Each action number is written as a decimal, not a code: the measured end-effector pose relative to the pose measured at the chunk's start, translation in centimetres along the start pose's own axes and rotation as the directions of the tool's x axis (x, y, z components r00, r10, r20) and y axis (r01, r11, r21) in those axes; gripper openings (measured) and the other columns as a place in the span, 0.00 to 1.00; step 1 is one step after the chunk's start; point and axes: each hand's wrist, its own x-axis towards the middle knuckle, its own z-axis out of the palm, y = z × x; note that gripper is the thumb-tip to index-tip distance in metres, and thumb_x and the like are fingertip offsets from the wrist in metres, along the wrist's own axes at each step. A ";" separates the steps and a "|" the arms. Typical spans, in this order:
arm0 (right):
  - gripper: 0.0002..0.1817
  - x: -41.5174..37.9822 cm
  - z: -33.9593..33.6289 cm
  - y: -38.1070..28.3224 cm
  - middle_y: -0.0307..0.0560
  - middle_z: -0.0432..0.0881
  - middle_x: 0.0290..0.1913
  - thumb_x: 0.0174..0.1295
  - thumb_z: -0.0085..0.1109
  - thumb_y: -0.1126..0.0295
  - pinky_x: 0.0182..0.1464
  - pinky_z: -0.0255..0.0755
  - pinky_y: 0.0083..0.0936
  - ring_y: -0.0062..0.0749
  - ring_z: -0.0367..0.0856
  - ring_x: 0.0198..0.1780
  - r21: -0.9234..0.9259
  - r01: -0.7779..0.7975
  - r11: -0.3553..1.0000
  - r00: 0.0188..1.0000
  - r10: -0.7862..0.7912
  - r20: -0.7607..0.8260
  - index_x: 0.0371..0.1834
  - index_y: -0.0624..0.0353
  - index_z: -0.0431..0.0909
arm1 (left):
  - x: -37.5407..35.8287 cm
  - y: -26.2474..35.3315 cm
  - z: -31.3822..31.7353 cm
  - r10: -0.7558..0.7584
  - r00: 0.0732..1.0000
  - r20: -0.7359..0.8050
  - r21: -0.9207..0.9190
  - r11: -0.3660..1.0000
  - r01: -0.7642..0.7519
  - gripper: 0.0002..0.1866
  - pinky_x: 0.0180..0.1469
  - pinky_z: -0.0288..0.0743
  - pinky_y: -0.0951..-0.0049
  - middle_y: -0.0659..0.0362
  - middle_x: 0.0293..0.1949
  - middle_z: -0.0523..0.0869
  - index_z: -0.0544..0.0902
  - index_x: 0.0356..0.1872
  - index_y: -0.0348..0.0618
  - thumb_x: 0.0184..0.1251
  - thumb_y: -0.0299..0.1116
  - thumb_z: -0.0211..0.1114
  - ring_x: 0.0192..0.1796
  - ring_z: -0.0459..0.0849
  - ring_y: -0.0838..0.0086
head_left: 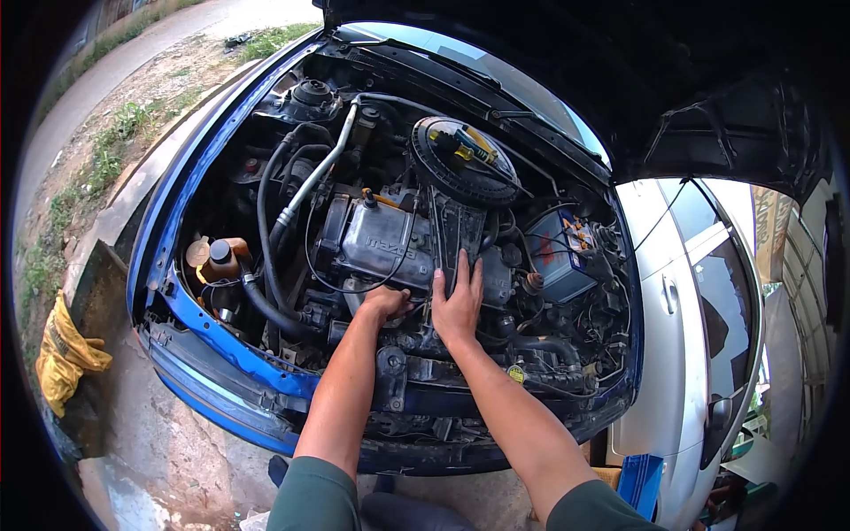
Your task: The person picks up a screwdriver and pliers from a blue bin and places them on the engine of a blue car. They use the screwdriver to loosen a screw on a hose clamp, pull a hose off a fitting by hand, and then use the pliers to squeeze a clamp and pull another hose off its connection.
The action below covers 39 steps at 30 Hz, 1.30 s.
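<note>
My left hand [387, 304] reaches down at the front edge of the metal valve cover [382, 237], its fingers curled inward. What lies under those fingertips is hidden. My right hand [458, 305] rests with fingers outstretched on the black air intake duct [450, 232], thumb along its near side. That duct runs back to a round black air cleaner housing [469, 190], where several yellow-handled hand tools [467, 149] lie on top. A thin black cable [312, 265] loops over the valve cover toward my left hand.
A battery [558, 261] sits right of the engine. On the left are a brown reservoir [223, 258] and thick black hoses [266, 212]. The raised hood [708, 88] hangs overhead. A white car [660, 354] stands close on the right. Yellow cloth [69, 354] lies at the left.
</note>
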 end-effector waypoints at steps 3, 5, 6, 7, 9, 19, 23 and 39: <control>0.37 -0.2 0.3 0.1 0.81 0.58 0.80 0.79 0.57 0.52 0.80 0.58 0.55 0.76 0.60 0.80 0.140 -0.079 0.987 0.997 0.079 0.010 0.84 0.59 0.61 | -0.1 0.3 0.2 -0.014 0.999 -0.035 0.037 0.999 0.015 0.13 0.35 0.91 0.75 0.51 0.46 0.92 0.87 0.51 0.29 0.80 0.31 0.67 0.38 0.94 0.70; 0.38 -0.2 0.2 0.1 0.82 0.60 0.79 0.78 0.59 0.53 0.80 0.60 0.53 0.76 0.61 0.80 0.126 -0.068 0.990 0.998 0.068 0.006 0.84 0.61 0.60 | -1.5 1.1 0.7 -0.023 0.997 -0.076 0.049 0.998 0.026 0.13 0.33 0.89 0.74 0.53 0.45 0.92 0.87 0.51 0.30 0.80 0.32 0.68 0.37 0.94 0.70; 0.38 -0.1 0.2 0.2 0.82 0.60 0.79 0.78 0.59 0.53 0.80 0.60 0.53 0.76 0.61 0.80 0.128 -0.067 0.990 0.998 0.066 0.012 0.84 0.61 0.60 | -1.8 1.3 0.9 -0.027 0.993 -0.115 0.068 0.997 0.035 0.12 0.30 0.88 0.73 0.55 0.44 0.93 0.88 0.51 0.31 0.79 0.33 0.69 0.36 0.95 0.70; 0.38 -0.2 0.2 0.3 0.82 0.60 0.79 0.78 0.59 0.53 0.80 0.60 0.53 0.76 0.61 0.80 0.130 -0.060 0.990 0.998 0.060 0.005 0.84 0.62 0.60 | -1.2 0.9 1.0 -0.002 0.991 -0.132 0.089 0.996 0.014 0.13 0.31 0.88 0.70 0.53 0.46 0.93 0.88 0.54 0.32 0.77 0.32 0.69 0.35 0.94 0.71; 0.38 -0.2 0.3 0.2 0.82 0.61 0.79 0.78 0.59 0.54 0.80 0.59 0.52 0.74 0.62 0.80 0.154 -0.052 0.987 0.999 0.053 -0.005 0.83 0.64 0.60 | -0.6 0.7 1.1 0.057 0.987 -0.150 0.150 0.988 -0.034 0.15 0.39 0.90 0.66 0.51 0.49 0.93 0.88 0.57 0.34 0.75 0.32 0.70 0.39 0.95 0.66; 0.33 -0.5 0.0 -0.2 0.75 0.68 0.74 0.74 0.65 0.59 0.79 0.59 0.52 0.68 0.66 0.78 0.165 0.000 0.986 0.996 0.015 -0.086 0.78 0.61 0.69 | 0.4 0.1 0.2 0.272 0.939 -0.211 0.521 0.844 -0.128 0.26 0.65 0.82 0.62 0.45 0.58 0.91 0.89 0.60 0.40 0.66 0.45 0.77 0.62 0.90 0.56; 0.19 -0.7 -1.9 -2.2 0.49 0.78 0.58 0.55 0.72 0.69 0.70 0.60 0.51 0.49 0.72 0.65 -0.077 0.488 0.869 0.873 -0.486 0.046 0.51 0.53 0.85 | 1.1 -0.9 -0.5 0.116 0.987 -0.114 0.150 0.984 -0.098 0.16 0.32 0.80 0.68 0.58 0.34 0.93 0.91 0.41 0.34 0.67 0.40 0.79 0.29 0.88 0.75; 0.07 2.2 2.5 -3.6 0.54 0.93 0.45 0.59 0.65 0.76 0.53 0.83 0.46 0.50 0.92 0.51 -0.059 0.797 0.601 0.342 -0.369 0.864 0.37 0.56 0.91 | -3.6 2.5 -4.2 0.295 0.928 -0.228 0.783 0.622 -0.006 0.28 0.66 0.83 0.56 0.44 0.58 0.91 0.90 0.56 0.38 0.63 0.50 0.80 0.64 0.89 0.54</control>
